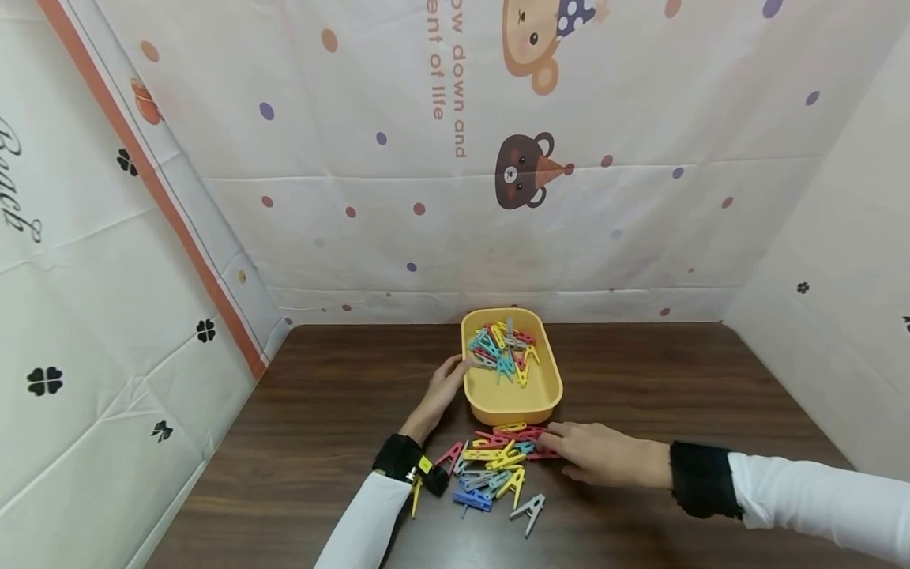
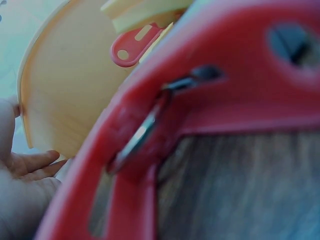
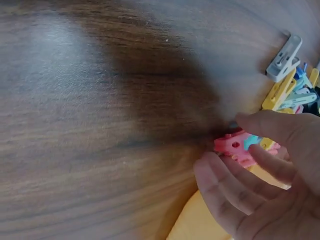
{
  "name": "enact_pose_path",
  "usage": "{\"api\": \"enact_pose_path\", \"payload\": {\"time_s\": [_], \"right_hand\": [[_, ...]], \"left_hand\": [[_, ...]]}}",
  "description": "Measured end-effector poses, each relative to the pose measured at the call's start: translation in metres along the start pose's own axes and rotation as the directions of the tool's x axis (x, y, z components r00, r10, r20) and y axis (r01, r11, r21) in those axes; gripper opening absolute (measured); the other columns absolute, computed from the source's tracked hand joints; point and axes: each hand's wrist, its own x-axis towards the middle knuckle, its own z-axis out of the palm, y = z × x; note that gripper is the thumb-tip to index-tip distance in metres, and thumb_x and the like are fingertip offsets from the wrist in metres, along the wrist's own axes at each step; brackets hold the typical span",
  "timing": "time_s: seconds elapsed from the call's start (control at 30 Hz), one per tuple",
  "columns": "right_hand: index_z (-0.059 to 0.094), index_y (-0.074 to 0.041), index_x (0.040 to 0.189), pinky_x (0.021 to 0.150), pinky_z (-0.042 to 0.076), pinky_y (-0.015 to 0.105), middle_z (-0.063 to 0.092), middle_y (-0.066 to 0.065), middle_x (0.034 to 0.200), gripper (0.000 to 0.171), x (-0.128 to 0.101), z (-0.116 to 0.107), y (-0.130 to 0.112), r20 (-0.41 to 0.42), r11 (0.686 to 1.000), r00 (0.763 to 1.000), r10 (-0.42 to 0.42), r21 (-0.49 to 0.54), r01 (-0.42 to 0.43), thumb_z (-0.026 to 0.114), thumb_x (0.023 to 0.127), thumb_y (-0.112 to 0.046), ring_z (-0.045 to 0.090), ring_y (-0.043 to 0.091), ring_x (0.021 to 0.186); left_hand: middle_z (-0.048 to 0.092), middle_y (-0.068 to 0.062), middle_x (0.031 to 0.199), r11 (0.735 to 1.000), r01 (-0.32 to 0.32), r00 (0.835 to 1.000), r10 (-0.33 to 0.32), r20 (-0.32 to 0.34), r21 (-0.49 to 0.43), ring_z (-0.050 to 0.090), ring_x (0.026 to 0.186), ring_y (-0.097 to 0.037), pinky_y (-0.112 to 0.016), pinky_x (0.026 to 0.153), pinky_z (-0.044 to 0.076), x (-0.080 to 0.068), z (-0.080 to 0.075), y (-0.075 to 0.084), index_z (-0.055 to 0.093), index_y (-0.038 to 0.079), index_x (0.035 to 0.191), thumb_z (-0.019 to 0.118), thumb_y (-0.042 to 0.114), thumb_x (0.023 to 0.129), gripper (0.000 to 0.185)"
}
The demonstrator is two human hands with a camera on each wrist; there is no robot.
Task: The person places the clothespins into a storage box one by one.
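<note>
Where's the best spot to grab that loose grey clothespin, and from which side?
Probably pinch the grey clothespin across its two splayed legs, coming from the near side: they spread toward near left, while the pile lies beyond.

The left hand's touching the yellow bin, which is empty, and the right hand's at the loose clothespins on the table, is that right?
Not quite: the yellow bin isn't empty; the head view shows many clothespins inside. The left hand is touching it, and the right hand is at the loose clothespins on the table, as you say.
</note>
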Motion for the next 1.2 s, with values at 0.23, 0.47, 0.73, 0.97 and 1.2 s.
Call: {"api": "enact_pose_path", "payload": {"time_s": [0.23, 0.47, 0.73, 0.97, 1.2], "right_hand": [[0.067, -0.018, 0.096, 0.065, 0.050, 0.019, 0.063, -0.008, 0.092, 0.017, 0.003, 0.006, -0.002, -0.005, 1.000, 1.000, 0.022, 0.022, -0.022, 0.080, 0.088, -0.011, 0.051, -0.003, 0.077], [0.069, -0.019, 0.088, 0.061, 0.048, 0.018, 0.064, -0.010, 0.086, 0.016, 0.000, -0.009, -0.005, -0.053, 0.998, 0.998, 0.032, 0.051, -0.029, 0.082, 0.086, -0.011, 0.051, -0.004, 0.073], [0.068, -0.012, 0.092, 0.055, 0.045, 0.020, 0.062, -0.002, 0.080, 0.013, 0.032, -0.078, 0.010, -0.356, 0.990, 0.934, 0.034, -0.117, -0.081, 0.081, 0.087, -0.010, 0.052, 0.005, 0.066], [0.067, -0.003, 0.103, 0.064, 0.056, 0.035, 0.069, 0.011, 0.087, 0.010, 0.126, -0.117, 0.044, -0.362, 0.932, 0.865, 0.348, 0.036, -0.360, 0.071, 0.095, -0.009, 0.063, 0.021, 0.072], [0.060, -0.005, 0.077, 0.060, 0.037, 0.029, 0.050, 0.006, 0.076, 0.024, 0.196, -0.073, 0.090, -0.043, 0.748, 0.764, 0.644, 0.246, -0.616, 0.063, 0.099, -0.013, 0.042, 0.017, 0.062]], "left_hand": [[0.049, -0.017, 0.153, 1.000, -0.008, 1.000, 0.008, 0.021, -0.008, 0.047, 0.143, -0.033, -0.054, 0.118, 0.038, 0.001, 0.003, 0.000, 0.045, 0.010, 0.153, 0.050, 0.044, 0.107, 0.057], [0.050, -0.017, 0.153, 1.000, -0.009, 1.000, 0.009, 0.021, -0.002, 0.044, 0.145, -0.034, -0.056, 0.120, 0.034, 0.000, 0.001, 0.002, 0.045, 0.010, 0.153, 0.050, 0.043, 0.107, 0.057], [0.051, -0.017, 0.151, 1.000, -0.007, 1.000, 0.008, 0.030, -0.013, 0.046, 0.144, -0.034, -0.054, 0.120, 0.035, -0.003, -0.004, 0.003, 0.044, 0.010, 0.154, 0.048, 0.045, 0.108, 0.058], [0.053, -0.018, 0.149, 1.000, -0.001, 1.000, 0.001, -0.011, -0.006, 0.048, 0.142, -0.034, -0.054, 0.119, 0.036, -0.004, -0.008, 0.002, 0.045, 0.010, 0.153, 0.048, 0.046, 0.107, 0.059], [0.056, -0.018, 0.147, 1.000, -0.010, 0.999, 0.011, -0.035, 0.021, 0.051, 0.138, -0.033, -0.054, 0.116, 0.038, -0.002, 0.006, 0.002, 0.049, 0.010, 0.150, 0.048, 0.048, 0.106, 0.059]]}}
